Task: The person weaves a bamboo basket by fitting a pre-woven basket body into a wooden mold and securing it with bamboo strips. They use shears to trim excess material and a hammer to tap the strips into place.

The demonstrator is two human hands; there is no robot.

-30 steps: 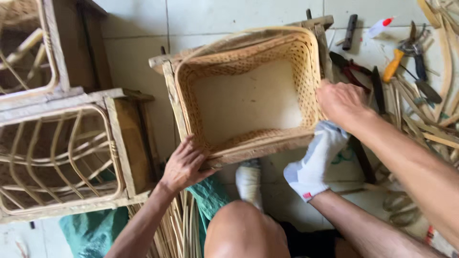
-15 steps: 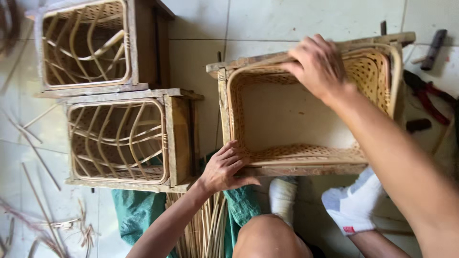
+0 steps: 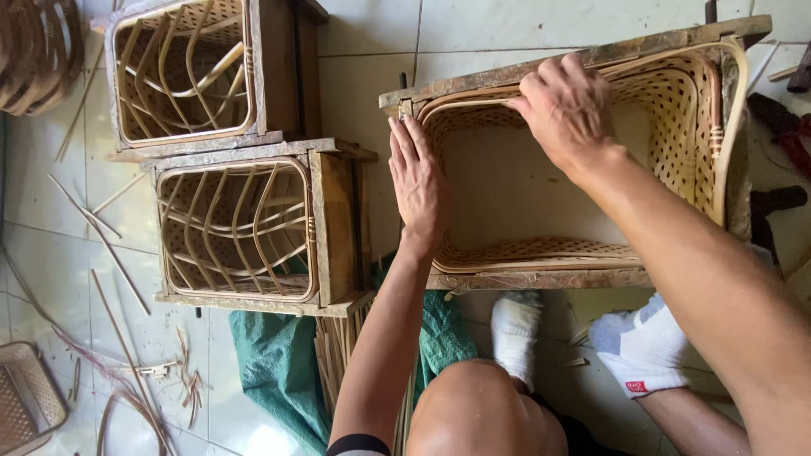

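Observation:
A woven bamboo basket [image 3: 676, 110] sits inside a rough wooden frame [image 3: 591, 55] on the tiled floor in front of me. My left hand [image 3: 416, 181] lies flat, fingers straight, along the frame's left side. My right hand [image 3: 568, 105] presses palm down on the basket's far rim, fingers curled over the edge. Both feet in white socks [image 3: 517, 333] rest just below the frame, with my bare knee between my arms.
Two wooden frames with loose bamboo ribs inside stand at the left, one near [image 3: 236, 224], one farther [image 3: 186, 72]. Green cloth [image 3: 279, 363] and a bundle of bamboo strips [image 3: 338, 355] lie under my left arm. Loose strips litter the floor at left; tools lie at right.
The view has shifted left. My left hand moved from the frame's near corner up along its left side and flattened. My right hand stays on the far rim.

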